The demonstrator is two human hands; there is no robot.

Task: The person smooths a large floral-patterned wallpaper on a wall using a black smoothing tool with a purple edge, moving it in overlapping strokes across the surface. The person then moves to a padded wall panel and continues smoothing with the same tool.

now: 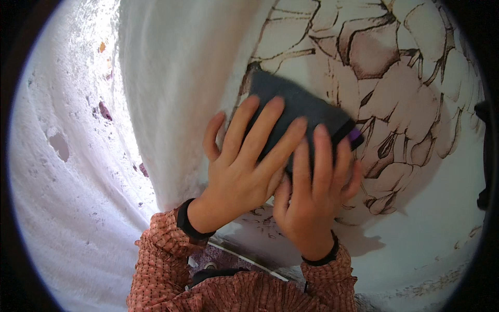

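Note:
A dark grey folded garment (299, 101) lies at the middle of the patterned sheet, a black band along its right end with a small purple patch (355, 136) on it. My left hand (241, 153) rests flat across its near left part, fingers spread. Beside it, my right hand (317, 192) lies over the near right part, fingers stretched toward the black band. The two hands nearly meet at the garment's near edge. Part of the cloth is hidden beneath my fingers.
The pale sheet (442, 208) has a brown floral print. White fabric (176, 78) hangs or lies in folds at the left, beside a brightly lit white, spotted surface (57, 182). Dark objects (484, 156) show at the right rim.

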